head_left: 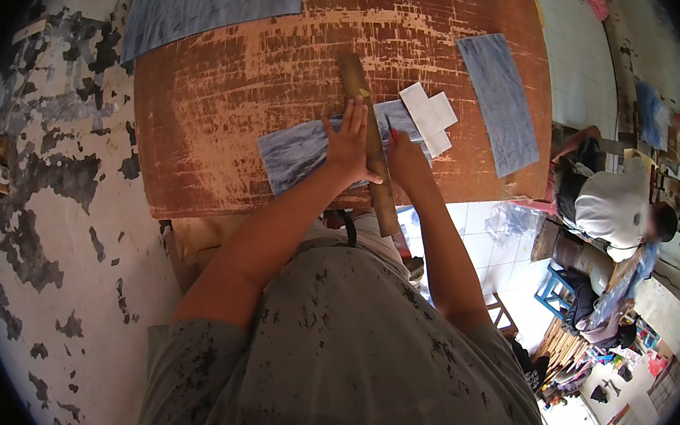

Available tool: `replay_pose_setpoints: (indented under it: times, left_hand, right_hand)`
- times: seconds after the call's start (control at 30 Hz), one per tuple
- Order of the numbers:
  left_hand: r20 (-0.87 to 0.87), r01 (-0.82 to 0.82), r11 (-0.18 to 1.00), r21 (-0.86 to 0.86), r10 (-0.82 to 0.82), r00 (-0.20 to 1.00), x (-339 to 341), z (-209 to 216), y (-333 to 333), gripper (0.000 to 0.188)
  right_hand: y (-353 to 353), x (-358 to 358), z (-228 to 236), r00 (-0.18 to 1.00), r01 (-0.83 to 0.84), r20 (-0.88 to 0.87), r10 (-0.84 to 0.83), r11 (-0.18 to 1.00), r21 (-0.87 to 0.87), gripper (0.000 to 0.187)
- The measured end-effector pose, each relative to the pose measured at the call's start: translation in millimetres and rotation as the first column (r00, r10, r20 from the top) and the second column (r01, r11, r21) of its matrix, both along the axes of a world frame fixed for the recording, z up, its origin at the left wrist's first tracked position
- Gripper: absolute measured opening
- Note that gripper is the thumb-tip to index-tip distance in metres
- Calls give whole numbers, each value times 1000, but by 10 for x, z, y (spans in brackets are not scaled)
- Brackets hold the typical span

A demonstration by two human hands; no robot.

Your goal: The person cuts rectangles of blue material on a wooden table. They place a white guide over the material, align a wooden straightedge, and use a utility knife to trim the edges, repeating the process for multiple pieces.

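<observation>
My left hand (pixel 347 148) lies spread on a long, worn brown ruler (pixel 352 73), pressing it down. The ruler runs away from me across a grey-blue marbled piece of sheet material (pixel 291 152) and sticks out past the table's near edge. Just right of the ruler, my right hand (pixel 406 163) is closed around a slim red tool (pixel 393 133) with a dark, thin tip. Whether it is a pen or a knife is too small to tell. The tip is over the marbled piece. A white cross-shaped paper template (pixel 429 117) lies beside my right hand, partly over that piece.
The worn reddish-brown table (pixel 226 85) carries another marbled strip (pixel 499 104) at right and a larger sheet (pixel 213 15) at the far left. A peeling wall (pixel 62 234) borders the left. At right another person (pixel 615 203) sits near a blue stool (pixel 554 290) and clutter.
</observation>
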State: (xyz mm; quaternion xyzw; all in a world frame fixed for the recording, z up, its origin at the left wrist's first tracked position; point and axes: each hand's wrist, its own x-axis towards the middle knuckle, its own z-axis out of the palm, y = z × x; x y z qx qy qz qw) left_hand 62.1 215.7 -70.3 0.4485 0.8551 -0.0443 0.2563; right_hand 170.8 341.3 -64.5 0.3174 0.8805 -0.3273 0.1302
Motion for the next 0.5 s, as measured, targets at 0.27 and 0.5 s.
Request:
replay_pose_setpoints:
  times: [0.27,0.5]
  left_hand:
    - [-8,-1,1000,1,1,1000,25,-50,11,172]
    - [-26,24,997,-80,-26,999,10,16,54,171]
  right_hand:
    - [28,-513,-13,997,-69,-34,68,998,-3,39]
    - [-59,-196,19,965,-260,52,256,961,94,36]
